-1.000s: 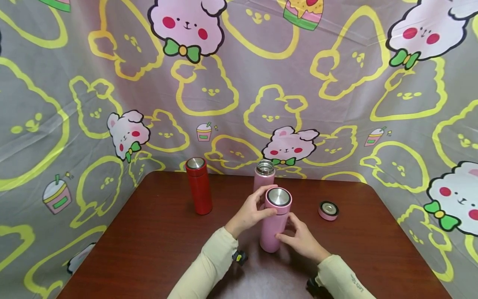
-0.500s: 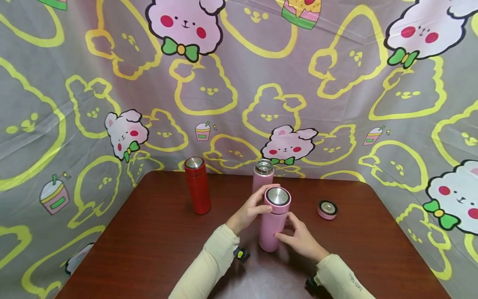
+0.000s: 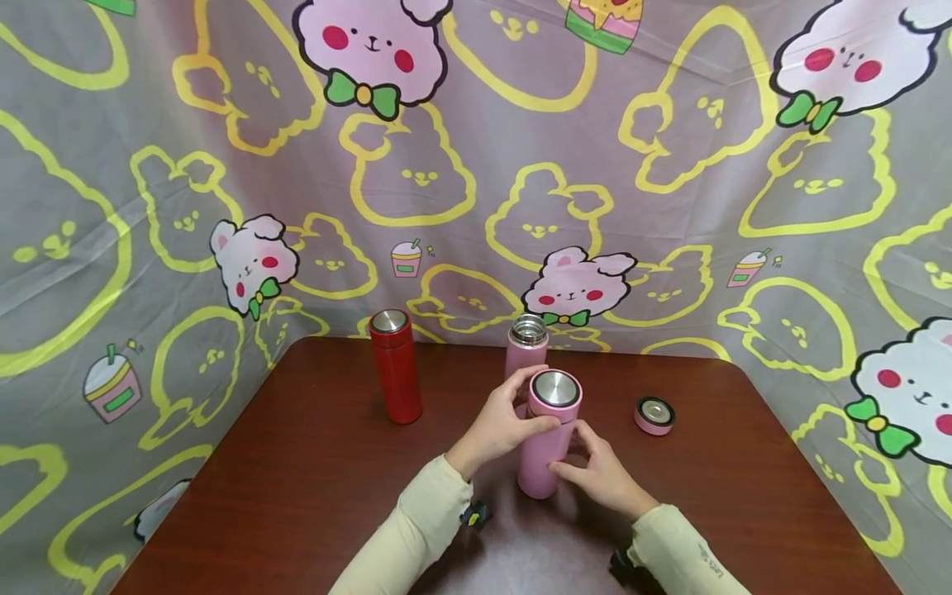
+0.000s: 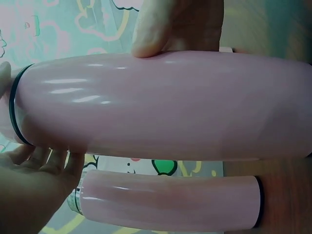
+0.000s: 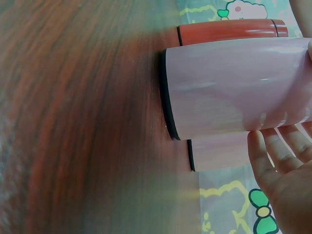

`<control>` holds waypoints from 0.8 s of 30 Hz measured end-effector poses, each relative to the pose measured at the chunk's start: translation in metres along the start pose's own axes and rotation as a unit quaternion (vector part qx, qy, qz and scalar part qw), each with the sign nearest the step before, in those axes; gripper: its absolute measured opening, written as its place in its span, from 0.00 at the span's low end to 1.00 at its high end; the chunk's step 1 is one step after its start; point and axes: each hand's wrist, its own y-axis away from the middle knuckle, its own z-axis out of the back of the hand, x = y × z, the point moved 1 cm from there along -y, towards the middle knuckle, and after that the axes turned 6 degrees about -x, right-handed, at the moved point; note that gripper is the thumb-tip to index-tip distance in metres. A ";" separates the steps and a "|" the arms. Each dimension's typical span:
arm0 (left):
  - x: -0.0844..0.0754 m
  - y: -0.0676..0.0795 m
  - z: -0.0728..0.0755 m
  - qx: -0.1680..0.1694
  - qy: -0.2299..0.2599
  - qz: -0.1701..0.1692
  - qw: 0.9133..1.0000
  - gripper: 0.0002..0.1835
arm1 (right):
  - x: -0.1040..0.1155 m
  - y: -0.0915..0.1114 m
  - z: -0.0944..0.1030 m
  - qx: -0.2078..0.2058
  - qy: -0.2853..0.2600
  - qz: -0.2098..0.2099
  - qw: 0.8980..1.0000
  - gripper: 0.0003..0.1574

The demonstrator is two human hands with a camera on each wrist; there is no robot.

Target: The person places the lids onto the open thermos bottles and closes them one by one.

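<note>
A pink thermos bottle stands on the table between both hands, its steel-topped lid on. My left hand grips it around the lid, thumb across the near side and fingers behind. Lower down, my right hand holds the body from the right, thumb in front. In the left wrist view the body spans the frame, with a dark ring below the lid. Fingers of the right hand lie along the bottle in the right wrist view. Just behind stands a second pink thermos bottle, its steel mouth uncovered.
A red thermos bottle with a steel-topped lid stands at the left. A loose pink lid lies underside up at the right. The brown table ends at a patterned cloth hanging around its back and sides.
My left thumb has shifted left across the lid area, then back to the right. The right hand and the bottle have stayed nearly in place.
</note>
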 end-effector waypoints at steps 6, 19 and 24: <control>0.006 0.000 -0.001 -0.010 0.003 0.005 1.000 0.39 | -0.005 0.000 -0.001 -0.003 0.003 0.006 1.000 0.30; 0.012 -0.007 0.004 0.026 0.055 0.006 0.998 0.41 | -0.037 -0.001 -0.001 -0.012 0.004 -0.001 1.000 0.33; 0.016 -0.011 0.007 0.058 0.091 0.017 0.994 0.46 | -0.033 -0.001 0.000 -0.005 0.019 -0.016 1.000 0.34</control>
